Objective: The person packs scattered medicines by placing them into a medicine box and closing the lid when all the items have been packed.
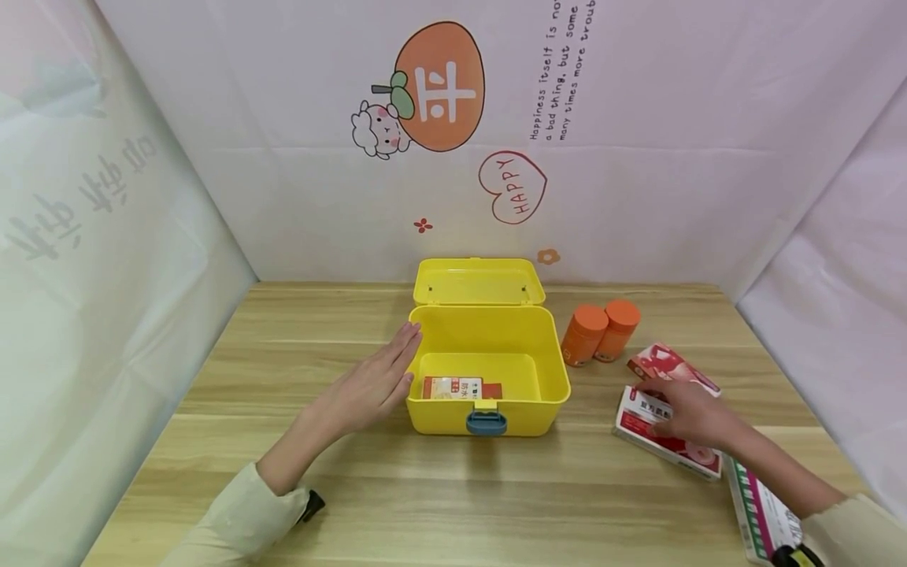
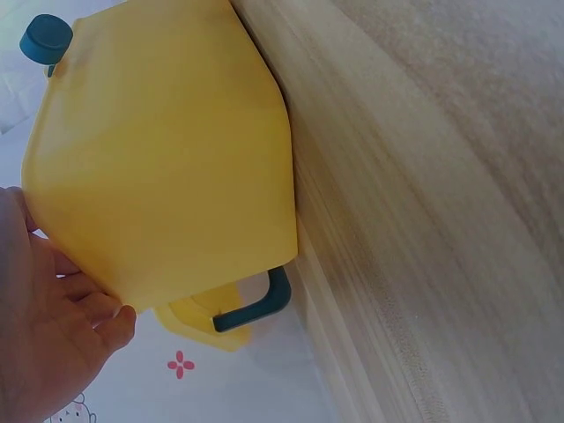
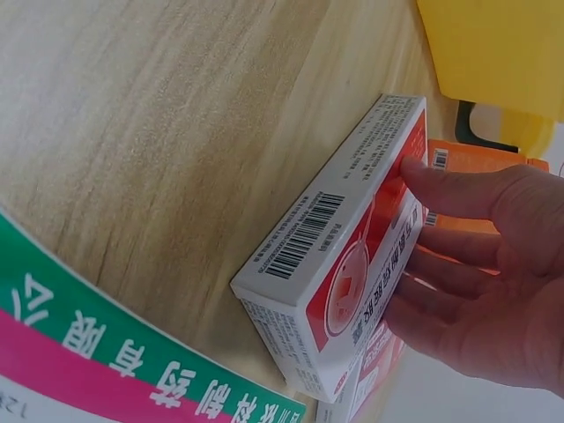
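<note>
A yellow lidded storage box (image 1: 489,421) stands on the table with its lid raised. My left hand (image 1: 368,390) rests against its left wall near the rim, fingers mostly straight, as the left wrist view also shows. Inside lie a white and orange medicine box (image 1: 453,387) and a small red piece (image 1: 492,390). At the right, my right hand (image 1: 690,413) holds a red and white medicine box (image 3: 352,256), thumb on its printed face and fingers along the far edge. The fingertips' undersides are hidden. Another red box (image 1: 666,362) lies just behind it.
Two orange bottles (image 1: 586,335) stand close together right of the yellow box. A green, magenta and white box (image 1: 754,512) lies under the right forearm. White printed cloth (image 1: 638,197) walls the table's back and sides.
</note>
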